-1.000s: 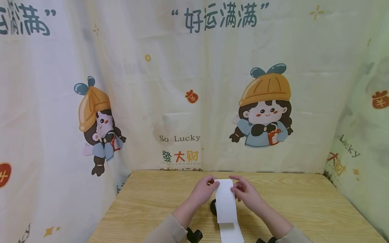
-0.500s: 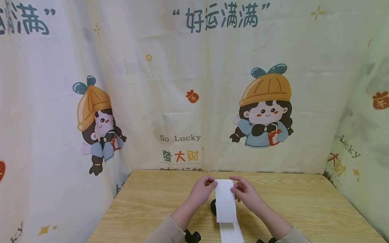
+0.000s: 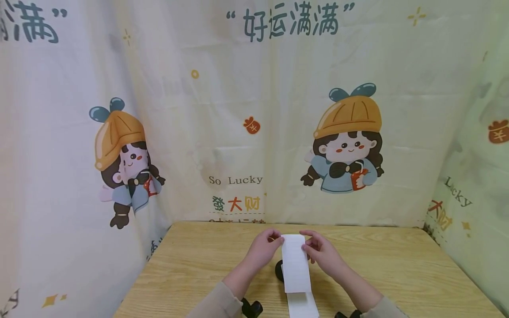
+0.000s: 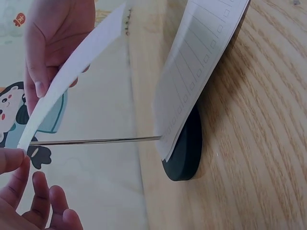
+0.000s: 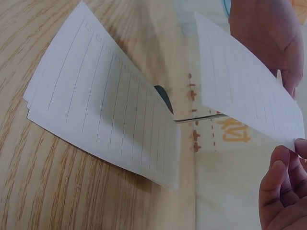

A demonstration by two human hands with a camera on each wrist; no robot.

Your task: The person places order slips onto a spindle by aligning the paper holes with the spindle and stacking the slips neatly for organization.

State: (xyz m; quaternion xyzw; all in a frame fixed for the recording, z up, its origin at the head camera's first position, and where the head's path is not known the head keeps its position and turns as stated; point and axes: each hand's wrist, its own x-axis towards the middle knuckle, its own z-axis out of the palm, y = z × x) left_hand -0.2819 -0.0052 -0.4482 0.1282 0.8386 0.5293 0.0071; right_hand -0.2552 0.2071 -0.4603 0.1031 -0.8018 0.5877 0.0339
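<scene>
A white lined paper slip (image 3: 296, 265) spans the space between my hands, curving down toward me. My left hand (image 3: 265, 249) pinches its far left corner between thumb and finger. Along its far right edge, the thumb and fingers of my right hand (image 3: 324, 256) grip the paper. Beneath it stands a bill spike with a thin metal rod (image 4: 96, 141) and a round black base (image 4: 184, 163). The rod's upper end reaches the held slip's underside near the far end. More lined slips (image 5: 105, 96) with small checkboxes lie low at the base, their near ends fanned out.
Everything stands on a wood-grain table (image 3: 199, 269). A cream curtain (image 3: 222, 145) with cartoon prints hangs along its back and sides. Black wrist mounts (image 3: 252, 308) show near my sleeves.
Both hands and the held slip stay nearly still. The curtain print at the left has shifted a little leftward in view.
</scene>
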